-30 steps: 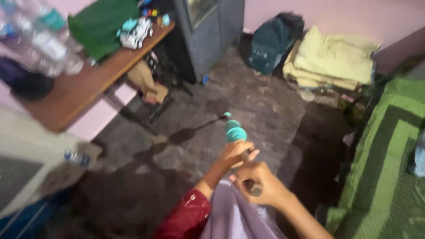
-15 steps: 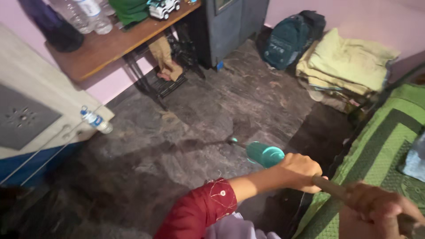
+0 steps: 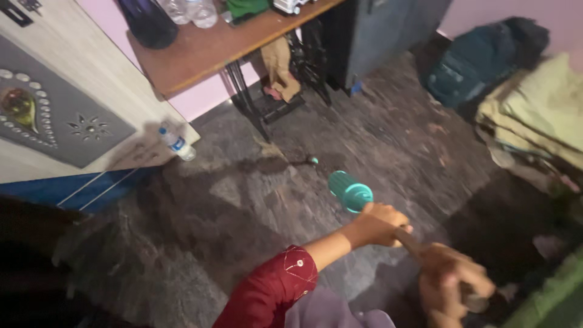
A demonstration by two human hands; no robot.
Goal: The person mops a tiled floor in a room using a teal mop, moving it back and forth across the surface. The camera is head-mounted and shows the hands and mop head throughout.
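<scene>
I hold a long stick with a ribbed teal sleeve [image 3: 350, 191]. My left hand [image 3: 379, 222], on an arm in a dark red sleeve, grips the stick just behind the teal part. Lower right, my right hand [image 3: 452, 280] is closed on the brown shaft [image 3: 410, 241] near its end. Beyond the teal sleeve, a small teal tip [image 3: 313, 161] and a dark streak lie low over the grey stone floor [image 3: 255, 206]. What the far end carries is too blurred to tell.
A wooden table [image 3: 212, 45] on a black metal frame stands at the back with bottles on it. A plastic bottle [image 3: 176, 143] lies by a pale cabinet [image 3: 67, 115] at left. A dark backpack [image 3: 480, 61] and folded yellow-green cloths [image 3: 540, 115] sit at right.
The view has swung left and down. My hands have moved apart along the stick, the right one sliding back toward its end, and the teal sleeve points farther left.
</scene>
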